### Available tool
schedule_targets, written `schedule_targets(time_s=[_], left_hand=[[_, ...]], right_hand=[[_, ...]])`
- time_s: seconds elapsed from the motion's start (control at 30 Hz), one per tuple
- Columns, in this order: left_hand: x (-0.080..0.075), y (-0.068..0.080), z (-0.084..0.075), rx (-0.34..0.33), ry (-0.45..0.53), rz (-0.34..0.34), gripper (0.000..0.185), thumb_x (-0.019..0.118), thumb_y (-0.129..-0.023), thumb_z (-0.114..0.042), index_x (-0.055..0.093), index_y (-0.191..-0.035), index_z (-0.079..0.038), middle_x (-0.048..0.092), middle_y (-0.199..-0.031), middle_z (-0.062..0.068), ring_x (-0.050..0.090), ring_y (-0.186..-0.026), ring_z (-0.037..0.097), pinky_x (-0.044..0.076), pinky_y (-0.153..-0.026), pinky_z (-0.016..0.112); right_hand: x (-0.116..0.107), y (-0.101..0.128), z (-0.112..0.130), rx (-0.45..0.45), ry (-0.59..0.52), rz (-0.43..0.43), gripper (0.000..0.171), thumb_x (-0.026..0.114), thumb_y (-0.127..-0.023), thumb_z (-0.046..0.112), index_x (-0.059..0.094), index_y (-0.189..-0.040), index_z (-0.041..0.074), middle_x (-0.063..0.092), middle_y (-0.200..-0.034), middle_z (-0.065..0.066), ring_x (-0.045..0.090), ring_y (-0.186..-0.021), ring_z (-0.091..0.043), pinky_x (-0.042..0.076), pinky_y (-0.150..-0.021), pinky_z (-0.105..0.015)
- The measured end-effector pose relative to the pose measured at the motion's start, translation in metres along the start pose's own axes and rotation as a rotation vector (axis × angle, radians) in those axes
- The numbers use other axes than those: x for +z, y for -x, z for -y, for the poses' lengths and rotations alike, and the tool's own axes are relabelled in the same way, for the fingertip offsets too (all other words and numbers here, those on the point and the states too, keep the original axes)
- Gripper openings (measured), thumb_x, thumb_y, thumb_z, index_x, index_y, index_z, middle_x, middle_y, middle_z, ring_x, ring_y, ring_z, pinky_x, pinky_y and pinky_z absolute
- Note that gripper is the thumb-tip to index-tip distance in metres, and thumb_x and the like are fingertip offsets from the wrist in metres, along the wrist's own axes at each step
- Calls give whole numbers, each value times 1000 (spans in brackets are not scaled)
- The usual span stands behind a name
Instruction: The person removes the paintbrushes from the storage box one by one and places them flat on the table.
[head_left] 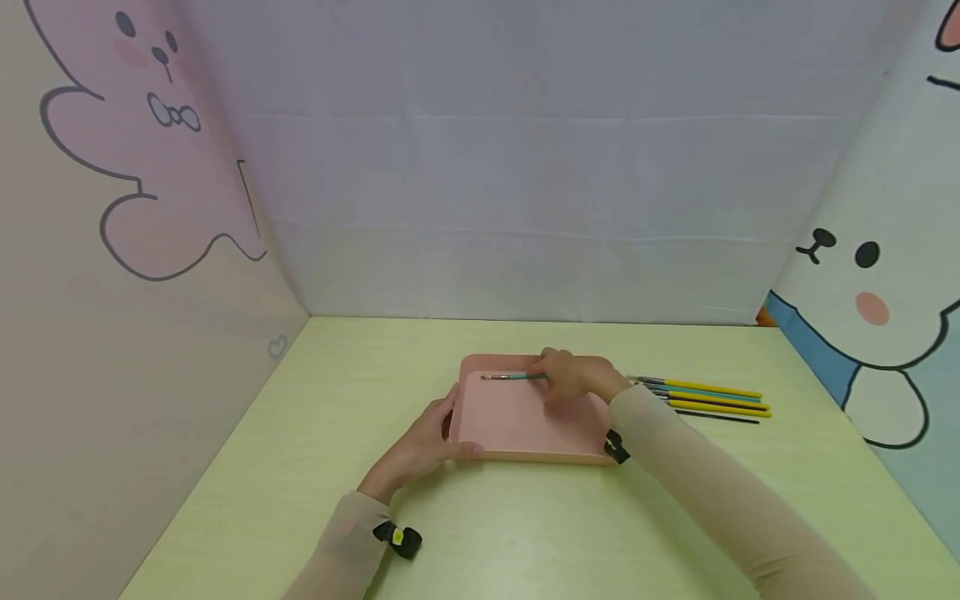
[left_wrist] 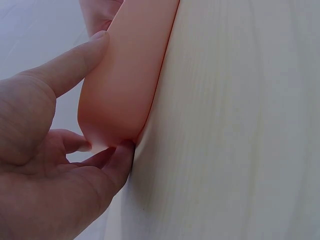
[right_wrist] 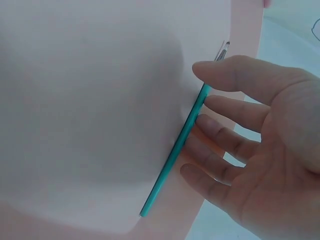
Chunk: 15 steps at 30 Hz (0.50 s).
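A shallow pink tray [head_left: 517,450] lies on the table. My left hand [head_left: 429,437] grips its near left corner, thumb over the rim and fingertips low against the side, as the left wrist view [left_wrist: 55,155] shows. Inside the tray, along its far side, lies a thin paintbrush with a teal handle [right_wrist: 172,155]. My right hand [head_left: 577,377] is over it, fingers loosely spread. In the right wrist view the thumb of the right hand [right_wrist: 265,135] crosses above the brush near its metal end, and the other fingertips line the handle's outer side.
Right of the tray, several paintbrushes [head_left: 712,402] with yellow, teal and dark handles lie side by side on the pale wooden table [head_left: 525,533]. A white cloth backdrop [head_left: 525,208] stands behind, with cartoon-printed panels at the left and right.
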<state>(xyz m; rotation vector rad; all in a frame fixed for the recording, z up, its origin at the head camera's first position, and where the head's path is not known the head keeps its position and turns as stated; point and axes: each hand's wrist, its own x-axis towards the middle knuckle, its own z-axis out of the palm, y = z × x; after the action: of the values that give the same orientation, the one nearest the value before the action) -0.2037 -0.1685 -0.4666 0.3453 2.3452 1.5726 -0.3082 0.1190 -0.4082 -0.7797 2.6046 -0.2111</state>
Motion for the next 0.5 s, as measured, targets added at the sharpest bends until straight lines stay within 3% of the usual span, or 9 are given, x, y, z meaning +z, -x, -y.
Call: schedule_targets(time_s=[0.27,0.5], left_hand=[[0,0,0,-15,0,-3,120,91,-88,-28,6,-172,-17,26,-167,17,38,-148,30,31,-124,54],[0,0,0,-10,-8,-2,120,91,-88,-29,6,-172,-17,26,-168,16,38,-148,30,31,-124,54]], right_hand=[[-2,-1,-3,-75,-42,-10,52,76,-96,9,64,-146,11,57,-137,-13,58,-120,-27,51,-100,-45],[0,-6,-8,-100,-60,-10,50,73,-93,1,67,-141,12,61,-129,-11,59,-118,-27,52,-100,-44]])
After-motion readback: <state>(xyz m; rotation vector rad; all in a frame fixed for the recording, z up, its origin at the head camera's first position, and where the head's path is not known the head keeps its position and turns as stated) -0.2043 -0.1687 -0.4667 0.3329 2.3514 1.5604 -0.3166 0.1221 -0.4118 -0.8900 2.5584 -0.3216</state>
